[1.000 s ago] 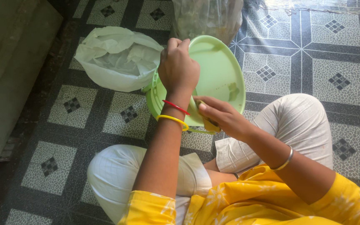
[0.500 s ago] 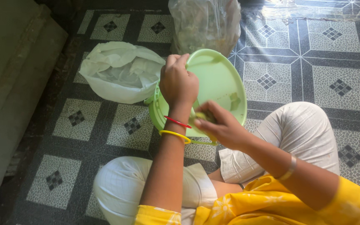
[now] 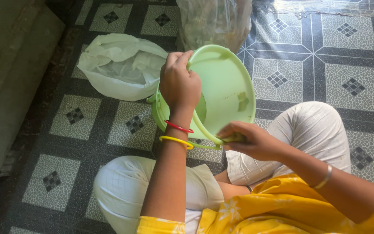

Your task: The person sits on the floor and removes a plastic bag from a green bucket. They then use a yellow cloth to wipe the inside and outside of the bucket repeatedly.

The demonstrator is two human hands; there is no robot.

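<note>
While the left hand (image 3: 179, 84) grips the far rim of the tilted green plastic lid (image 3: 226, 89) to steady it, the right hand (image 3: 249, 141) pinches a yellow-green cloth (image 3: 234, 138) at the near edge — white bag (image 3: 117, 65) just beside.

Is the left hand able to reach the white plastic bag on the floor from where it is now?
Probably yes. The left hand grips the upper rim of the green lid, and the white plastic bag lies just beside it on the tiled floor with nothing between. The hand would have to let go of the lid first.

one green lid (image 3: 228, 86), two bags — white (image 3: 122, 65), clear (image 3: 213, 21)
</note>
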